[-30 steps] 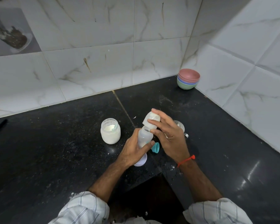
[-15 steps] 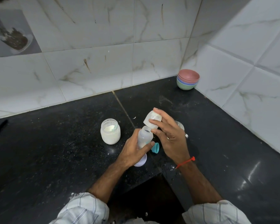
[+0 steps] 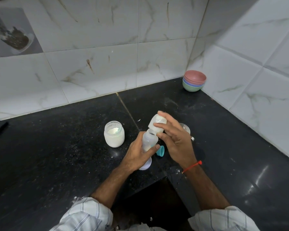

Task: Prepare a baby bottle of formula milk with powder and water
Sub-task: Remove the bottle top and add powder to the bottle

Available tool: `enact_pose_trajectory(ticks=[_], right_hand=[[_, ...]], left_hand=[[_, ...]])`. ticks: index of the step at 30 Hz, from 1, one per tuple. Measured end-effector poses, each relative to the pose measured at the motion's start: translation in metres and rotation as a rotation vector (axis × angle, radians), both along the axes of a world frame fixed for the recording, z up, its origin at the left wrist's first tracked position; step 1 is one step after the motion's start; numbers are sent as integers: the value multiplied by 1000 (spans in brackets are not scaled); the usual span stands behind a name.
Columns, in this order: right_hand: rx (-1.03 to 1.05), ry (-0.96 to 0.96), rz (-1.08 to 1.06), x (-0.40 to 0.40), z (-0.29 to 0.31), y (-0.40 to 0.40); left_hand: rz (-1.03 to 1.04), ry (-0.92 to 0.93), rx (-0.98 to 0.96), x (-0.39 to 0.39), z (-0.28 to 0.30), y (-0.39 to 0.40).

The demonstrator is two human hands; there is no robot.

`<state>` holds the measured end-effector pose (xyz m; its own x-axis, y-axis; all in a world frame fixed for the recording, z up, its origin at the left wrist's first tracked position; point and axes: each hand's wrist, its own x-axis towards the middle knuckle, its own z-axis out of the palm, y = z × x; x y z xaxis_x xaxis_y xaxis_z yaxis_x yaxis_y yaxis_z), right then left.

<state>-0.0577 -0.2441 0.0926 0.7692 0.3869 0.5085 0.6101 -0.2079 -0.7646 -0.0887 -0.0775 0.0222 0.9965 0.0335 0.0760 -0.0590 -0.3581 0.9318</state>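
My left hand point(image 3: 137, 154) grips a clear baby bottle point(image 3: 149, 141), upright and open at the neck, with white powder showing low inside. My right hand point(image 3: 175, 139) holds the bottle's translucent cap point(image 3: 157, 125) tilted just above and to the right of the bottle's mouth, apart from it. An open glass jar of white formula powder point(image 3: 114, 134) stands on the black counter point(image 3: 57, 155) to the left of the bottle. A teal piece point(image 3: 160, 150) lies on the counter between my hands. A white lid point(image 3: 146, 165) lies flat under my left hand.
A small glass point(image 3: 185, 128) is partly hidden behind my right hand. Stacked coloured bowls point(image 3: 194, 80) sit in the back right corner against the tiled walls. Spilled powder speckles the counter. The counter's front edge has a notch point(image 3: 157, 197) between my forearms.
My right hand has lifted the cap a little up and away from the bottle's neck, leaving the mouth uncovered. My left hand and the bottle have stayed in place.
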Motion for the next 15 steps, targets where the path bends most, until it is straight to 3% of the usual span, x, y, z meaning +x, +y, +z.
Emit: enact_pose_trajectory(ticks=[5,9,13,15], right_hand=[[42,8,-25,-1,1,0],[-1,79,72,3,1,-1],[53,-51,-72,-1,7,-2],[3,-46,-15,1,7,-2]], left_hand=[[-2,-10,10,0,1,1],[-1,2,14,1,0,2],[-1,6,34,0,-1,2],[1,-3,22,1,1,1]])
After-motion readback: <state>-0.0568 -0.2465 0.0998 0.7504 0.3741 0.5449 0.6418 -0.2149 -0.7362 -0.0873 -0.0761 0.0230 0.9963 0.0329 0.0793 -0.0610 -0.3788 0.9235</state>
